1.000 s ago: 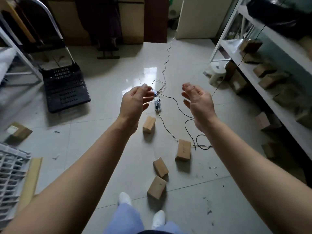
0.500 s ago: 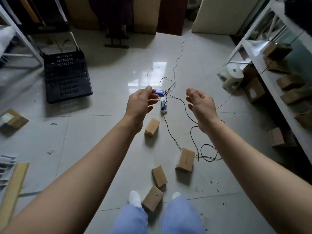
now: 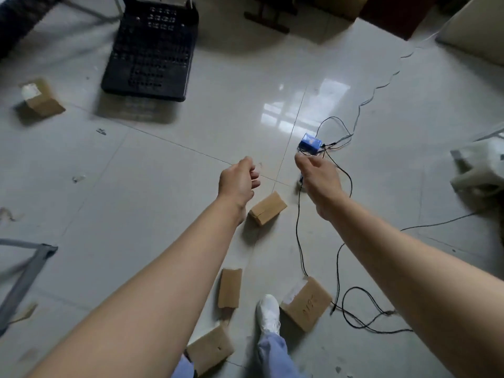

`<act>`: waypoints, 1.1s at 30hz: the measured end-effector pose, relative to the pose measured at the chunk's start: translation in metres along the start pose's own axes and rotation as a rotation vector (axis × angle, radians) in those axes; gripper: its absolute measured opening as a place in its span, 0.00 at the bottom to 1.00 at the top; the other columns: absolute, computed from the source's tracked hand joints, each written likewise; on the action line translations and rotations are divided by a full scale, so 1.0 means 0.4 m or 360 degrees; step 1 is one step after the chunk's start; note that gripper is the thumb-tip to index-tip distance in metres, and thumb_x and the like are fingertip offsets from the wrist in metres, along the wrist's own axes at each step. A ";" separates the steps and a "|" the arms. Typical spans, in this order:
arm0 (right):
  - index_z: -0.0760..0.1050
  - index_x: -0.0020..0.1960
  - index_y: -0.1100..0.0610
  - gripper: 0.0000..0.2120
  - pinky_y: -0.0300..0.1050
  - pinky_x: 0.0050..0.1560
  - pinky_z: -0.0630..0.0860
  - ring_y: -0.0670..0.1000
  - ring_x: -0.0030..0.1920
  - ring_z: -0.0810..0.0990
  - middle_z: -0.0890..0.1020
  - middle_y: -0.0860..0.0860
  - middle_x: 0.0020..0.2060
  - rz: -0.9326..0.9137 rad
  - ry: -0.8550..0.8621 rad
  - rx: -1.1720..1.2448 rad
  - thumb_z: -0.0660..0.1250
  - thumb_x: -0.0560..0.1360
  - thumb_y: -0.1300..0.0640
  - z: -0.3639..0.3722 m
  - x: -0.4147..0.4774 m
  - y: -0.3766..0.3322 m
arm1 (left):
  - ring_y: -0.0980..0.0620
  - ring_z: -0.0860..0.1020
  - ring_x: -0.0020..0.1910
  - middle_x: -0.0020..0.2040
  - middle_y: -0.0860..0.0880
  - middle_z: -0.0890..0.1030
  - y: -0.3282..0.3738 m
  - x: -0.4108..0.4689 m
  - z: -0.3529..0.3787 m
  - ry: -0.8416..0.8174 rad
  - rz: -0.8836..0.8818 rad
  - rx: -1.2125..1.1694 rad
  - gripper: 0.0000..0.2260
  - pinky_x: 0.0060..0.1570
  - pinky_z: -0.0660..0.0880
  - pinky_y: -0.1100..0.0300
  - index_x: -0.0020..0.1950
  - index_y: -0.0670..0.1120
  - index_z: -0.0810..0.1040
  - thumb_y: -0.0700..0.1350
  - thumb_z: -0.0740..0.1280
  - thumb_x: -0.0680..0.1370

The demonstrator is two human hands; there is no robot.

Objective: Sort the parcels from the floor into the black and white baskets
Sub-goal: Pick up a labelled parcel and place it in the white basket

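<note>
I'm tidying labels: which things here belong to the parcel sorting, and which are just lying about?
For the job: black basket; far-left parcel; middle parcel; narrow parcel; written-on parcel; bottom parcel.
Lying about: blue gadget; black cable; white stool.

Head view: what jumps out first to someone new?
Two bare arms fill the middle, with the left hand and right hand held out over the tiled floor, neither holding a parcel. Brown parcels lie scattered below them, one parcel beside the left wrist, and the black basket sits at top left. A wired blue device lies just past the right fingertips.
</note>
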State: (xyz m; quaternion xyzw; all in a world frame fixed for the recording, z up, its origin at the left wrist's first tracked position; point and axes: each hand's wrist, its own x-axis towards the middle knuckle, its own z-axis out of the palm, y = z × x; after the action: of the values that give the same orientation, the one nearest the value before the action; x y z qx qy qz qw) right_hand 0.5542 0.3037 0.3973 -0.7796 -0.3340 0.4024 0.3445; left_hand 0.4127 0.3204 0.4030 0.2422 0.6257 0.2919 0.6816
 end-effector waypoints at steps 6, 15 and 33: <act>0.78 0.57 0.61 0.18 0.42 0.48 0.68 0.50 0.48 0.76 0.79 0.52 0.47 0.0112 -0.0141 -0.0266 0.60 0.79 0.48 0.116 0.317 0.391 | 0.48 0.70 0.42 0.38 0.46 0.71 -0.354 0.394 0.054 0.0253 -0.0331 0.0096 0.05 0.37 0.66 0.58 0.43 0.44 0.70 0.45 0.58 0.77; 0.69 0.68 0.64 0.31 0.46 0.61 0.68 0.57 0.64 0.72 0.74 0.58 0.64 0.0267 -0.0249 -0.0617 0.58 0.77 0.40 0.306 0.618 0.858 | 0.50 0.66 0.33 0.34 0.49 0.67 -0.759 0.811 0.054 0.0386 -0.0523 0.0107 0.12 0.36 0.65 0.59 0.36 0.46 0.66 0.47 0.58 0.78; 0.73 0.62 0.59 0.32 0.50 0.61 0.69 0.57 0.60 0.72 0.70 0.56 0.64 0.0479 0.0010 -0.0229 0.56 0.74 0.33 0.407 0.558 0.795 | 0.43 0.79 0.49 0.49 0.44 0.79 -0.724 0.802 -0.009 0.0605 -0.0446 -0.0247 0.16 0.52 0.79 0.46 0.47 0.45 0.75 0.58 0.61 0.78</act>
State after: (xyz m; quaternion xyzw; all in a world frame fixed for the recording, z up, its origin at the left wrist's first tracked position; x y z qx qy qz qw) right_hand 0.5931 0.3538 -0.0192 -0.8448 -0.2403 0.4220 0.2247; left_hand 0.4516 0.3388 -0.0268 0.0408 0.7458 0.2821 0.6021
